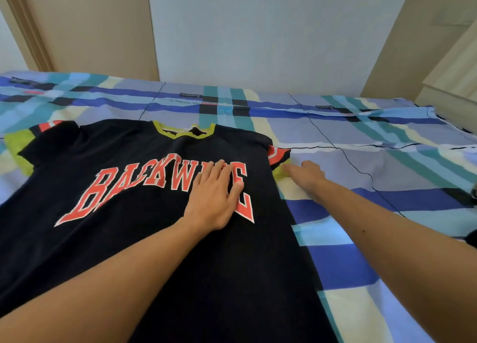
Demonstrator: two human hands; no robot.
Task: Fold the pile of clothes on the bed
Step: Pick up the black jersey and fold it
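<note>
Left hand point(214, 198): released, fingers straight, palm flat on black short-sleeved T-shirt point(245, 278) spread face-up on blue plaid bed sheet point(387, 162). Right hand point(305, 175): released, straight fingers touching lime sleeve cuff point(280, 171). Red lettering: "BACKW…E", middle covered.

From my remote feed, all I get of the person is two bare arms. The left forearm point(103, 273) fills the lower left of the frame, uncovered from the picture's edge up to the left hand point(214, 200) near the centre. The right forearm point(387, 239) runs in from the lower right, uncovered as far as the right hand point(304, 175), which is slightly blurred. I can make out one small mole-like spot point(363, 231) on the right forearm. At the right edge a dark patch point(471, 237) sits by that arm; I cannot tell whether it is clothing.
</note>
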